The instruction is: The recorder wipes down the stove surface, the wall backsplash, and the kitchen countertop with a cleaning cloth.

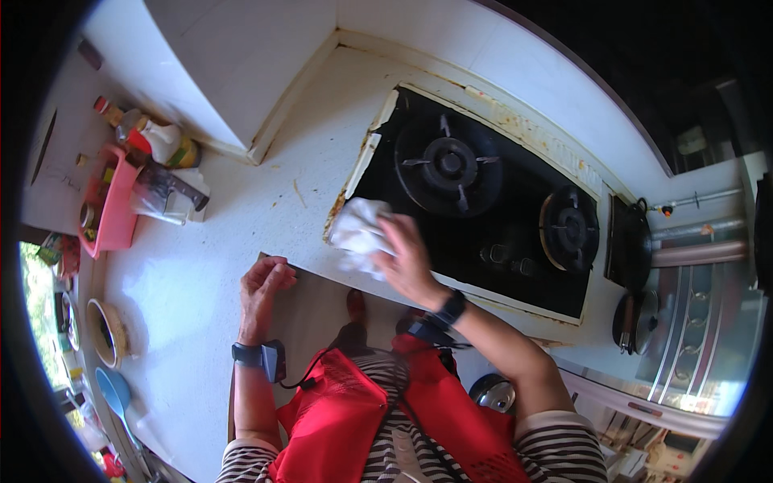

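Observation:
My right hand [406,259] grips a crumpled white cloth [362,232], slightly blurred, at the left front corner of the black gas hob [398,175]. The cloth overlaps the hob's worn edge and the pale worktop [284,199] beside it. The hob has a left burner [451,163] and a right burner [570,228], each with a pan support. Near the front edge of the worktop, my left hand [263,293] is loosely curled, thumb against the fingers, with nothing visible in it.
At the left stand a pink plastic basket [118,205], a dark-handled knife [187,192] and several bottles [169,142]. A round basket [107,332] and a blue ladle [115,389] lie nearer the window. Right of the hob are a dark wok [637,247] and a lidded pan [643,323].

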Demonstrator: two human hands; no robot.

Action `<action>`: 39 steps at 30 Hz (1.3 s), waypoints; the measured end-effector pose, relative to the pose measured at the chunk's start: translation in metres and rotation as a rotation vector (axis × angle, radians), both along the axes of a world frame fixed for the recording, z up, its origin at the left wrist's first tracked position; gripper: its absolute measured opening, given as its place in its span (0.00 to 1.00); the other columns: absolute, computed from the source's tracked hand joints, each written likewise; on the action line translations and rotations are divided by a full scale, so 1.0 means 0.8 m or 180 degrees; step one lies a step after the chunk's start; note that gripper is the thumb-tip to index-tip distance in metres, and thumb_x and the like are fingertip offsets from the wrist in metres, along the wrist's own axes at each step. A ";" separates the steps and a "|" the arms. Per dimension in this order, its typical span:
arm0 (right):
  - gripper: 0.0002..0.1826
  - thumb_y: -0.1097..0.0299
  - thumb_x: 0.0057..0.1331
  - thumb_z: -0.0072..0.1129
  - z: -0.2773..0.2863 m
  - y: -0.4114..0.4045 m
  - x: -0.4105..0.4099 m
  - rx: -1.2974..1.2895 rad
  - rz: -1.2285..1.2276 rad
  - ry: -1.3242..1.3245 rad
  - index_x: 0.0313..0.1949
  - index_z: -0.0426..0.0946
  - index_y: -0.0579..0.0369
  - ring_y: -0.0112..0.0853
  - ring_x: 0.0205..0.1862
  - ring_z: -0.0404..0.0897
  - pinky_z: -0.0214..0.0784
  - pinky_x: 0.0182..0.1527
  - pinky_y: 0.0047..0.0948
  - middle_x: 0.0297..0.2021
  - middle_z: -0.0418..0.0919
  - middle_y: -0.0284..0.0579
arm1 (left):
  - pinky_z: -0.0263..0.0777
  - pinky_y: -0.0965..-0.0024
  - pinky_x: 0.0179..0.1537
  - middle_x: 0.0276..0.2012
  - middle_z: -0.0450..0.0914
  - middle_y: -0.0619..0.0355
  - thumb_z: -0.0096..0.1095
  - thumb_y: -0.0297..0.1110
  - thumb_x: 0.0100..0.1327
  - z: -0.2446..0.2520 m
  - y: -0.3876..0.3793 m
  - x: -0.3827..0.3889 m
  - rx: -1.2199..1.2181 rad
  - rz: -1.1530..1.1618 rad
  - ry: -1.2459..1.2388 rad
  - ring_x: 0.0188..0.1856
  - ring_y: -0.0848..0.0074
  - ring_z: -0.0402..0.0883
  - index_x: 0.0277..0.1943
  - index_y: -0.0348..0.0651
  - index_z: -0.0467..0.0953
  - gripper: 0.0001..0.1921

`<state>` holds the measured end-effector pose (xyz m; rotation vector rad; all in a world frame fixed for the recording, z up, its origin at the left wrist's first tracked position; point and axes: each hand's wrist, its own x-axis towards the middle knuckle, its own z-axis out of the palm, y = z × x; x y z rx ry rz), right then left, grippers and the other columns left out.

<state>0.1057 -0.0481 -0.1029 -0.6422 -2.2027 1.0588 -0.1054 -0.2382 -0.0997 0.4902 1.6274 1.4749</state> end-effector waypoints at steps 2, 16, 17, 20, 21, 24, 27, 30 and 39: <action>0.29 0.79 0.59 0.58 0.002 0.009 0.084 0.0382 -0.0478 -0.0497 0.61 0.64 0.59 0.44 0.54 0.72 0.71 0.54 0.37 0.54 0.65 0.53 | 0.73 0.76 0.40 0.34 0.82 0.58 0.58 0.34 0.68 0.006 0.028 0.015 -0.0061 -0.0214 0.0019 0.35 0.79 0.80 0.46 0.36 0.77 0.11; 0.19 0.74 0.56 0.59 -0.072 0.060 -0.086 0.0761 -0.0917 -0.0980 0.46 0.67 0.64 0.55 0.50 0.70 0.64 0.54 0.48 0.47 0.68 0.63 | 0.72 0.75 0.43 0.34 0.82 0.58 0.58 0.35 0.68 0.042 0.032 0.044 -0.0205 -0.0674 0.0045 0.37 0.78 0.79 0.47 0.36 0.76 0.12; 0.19 0.72 0.56 0.60 -0.074 0.084 -0.105 0.0992 -0.0874 -0.1020 0.47 0.68 0.65 0.55 0.51 0.70 0.62 0.57 0.47 0.48 0.69 0.63 | 0.72 0.74 0.44 0.34 0.82 0.58 0.59 0.36 0.67 0.048 0.033 0.049 -0.0193 -0.0702 0.0126 0.37 0.79 0.79 0.47 0.35 0.77 0.13; 0.17 0.71 0.58 0.57 -0.074 0.121 -0.123 -0.0017 -0.0602 -0.0861 0.46 0.73 0.65 0.53 0.49 0.73 0.66 0.54 0.43 0.45 0.73 0.61 | 0.72 0.74 0.43 0.33 0.81 0.59 0.60 0.36 0.66 0.055 0.031 0.055 -0.0166 -0.0727 0.0248 0.38 0.79 0.79 0.47 0.34 0.77 0.13; 0.17 0.70 0.59 0.57 -0.069 0.123 -0.119 -0.0437 -0.0380 -0.0720 0.46 0.74 0.64 0.52 0.47 0.74 0.68 0.52 0.42 0.44 0.74 0.60 | 0.72 0.74 0.43 0.33 0.81 0.59 0.60 0.36 0.66 0.053 0.029 0.055 -0.0161 -0.0650 0.0250 0.37 0.79 0.79 0.46 0.34 0.77 0.13; 0.19 0.72 0.58 0.56 -0.049 0.082 -0.068 -0.0382 -0.0198 -0.0015 0.50 0.72 0.62 0.48 0.47 0.76 0.70 0.51 0.40 0.44 0.74 0.58 | 0.72 0.75 0.43 0.33 0.81 0.59 0.59 0.35 0.67 0.058 0.028 0.051 -0.0133 -0.0641 0.0128 0.36 0.80 0.78 0.46 0.35 0.77 0.12; 0.23 0.75 0.60 0.59 0.007 0.046 0.032 -0.0684 -0.0172 0.0017 0.55 0.70 0.63 0.42 0.51 0.76 0.71 0.54 0.33 0.48 0.73 0.54 | 0.72 0.76 0.41 0.32 0.80 0.60 0.58 0.32 0.67 0.046 0.034 0.052 -0.0001 -0.0613 -0.0218 0.35 0.81 0.77 0.46 0.36 0.77 0.10; 0.23 0.78 0.62 0.57 0.060 0.050 0.142 -0.0927 -0.0585 -0.0007 0.58 0.69 0.62 0.35 0.51 0.76 0.72 0.54 0.32 0.50 0.73 0.49 | 0.74 0.75 0.43 0.33 0.82 0.60 0.57 0.35 0.69 0.037 0.058 0.062 -0.0037 -0.0870 -0.0108 0.36 0.78 0.80 0.45 0.37 0.77 0.10; 0.22 0.71 0.57 0.61 0.031 0.193 0.302 0.0999 -0.2098 -0.0836 0.52 0.73 0.60 0.52 0.48 0.75 0.69 0.52 0.40 0.45 0.75 0.58 | 0.73 0.73 0.43 0.34 0.83 0.56 0.58 0.32 0.68 0.026 0.120 0.120 0.0274 -0.1493 -0.0134 0.37 0.76 0.81 0.47 0.36 0.78 0.10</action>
